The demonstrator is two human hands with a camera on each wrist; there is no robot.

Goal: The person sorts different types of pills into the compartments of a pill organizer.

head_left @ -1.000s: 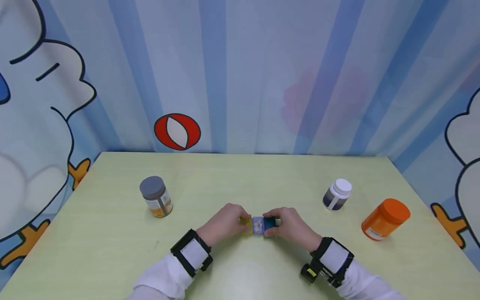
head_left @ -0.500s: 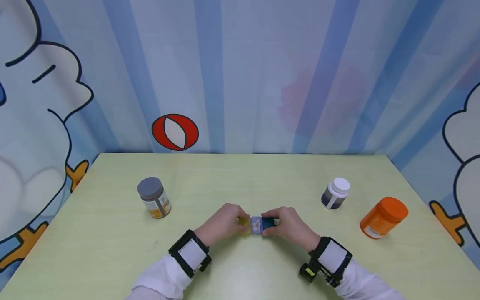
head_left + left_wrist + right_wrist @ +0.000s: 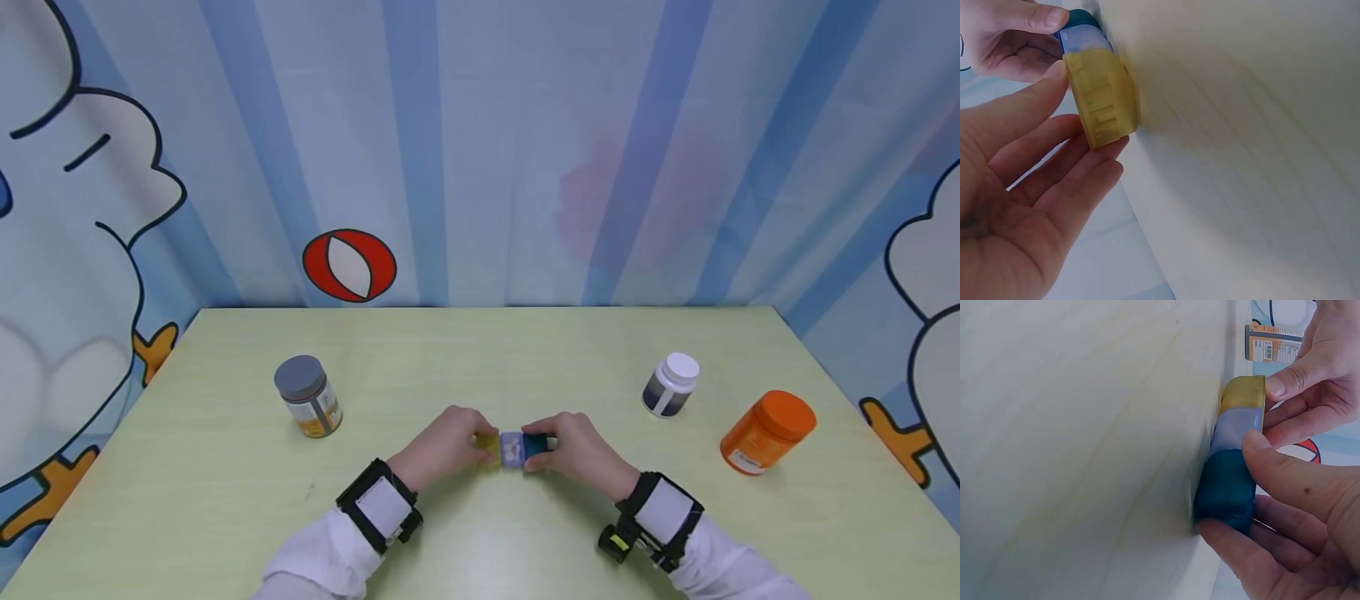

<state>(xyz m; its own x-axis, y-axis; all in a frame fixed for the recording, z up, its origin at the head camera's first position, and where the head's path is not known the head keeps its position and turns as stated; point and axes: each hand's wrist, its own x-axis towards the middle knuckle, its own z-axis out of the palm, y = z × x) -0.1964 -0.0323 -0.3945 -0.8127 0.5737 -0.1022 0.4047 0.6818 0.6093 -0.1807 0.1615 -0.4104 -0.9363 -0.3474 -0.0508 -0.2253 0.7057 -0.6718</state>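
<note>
A small three-part pill organizer (image 3: 512,449) lies at the middle of the table, with a yellow end, a pale purple middle and a teal end. Pale shapes like pills show in its middle part. My left hand (image 3: 444,450) pinches the yellow compartment (image 3: 1104,97) between thumb and fingers. On the other side, my right hand (image 3: 587,454) grips the teal compartment (image 3: 1227,490), thumb on one side and fingers on the other. In the right wrist view the organizer rests against the tabletop. Its lids look closed in the wrist views.
A grey-capped bottle (image 3: 308,397) stands to the left on the pale table (image 3: 480,358). To the right are a small white-capped bottle (image 3: 671,385) and a larger orange bottle (image 3: 768,433). A blue cartoon curtain (image 3: 480,150) borders the table's back edge.
The head view has shifted slightly. Both hands keep the same hold on the pill organizer, which stays in place.
</note>
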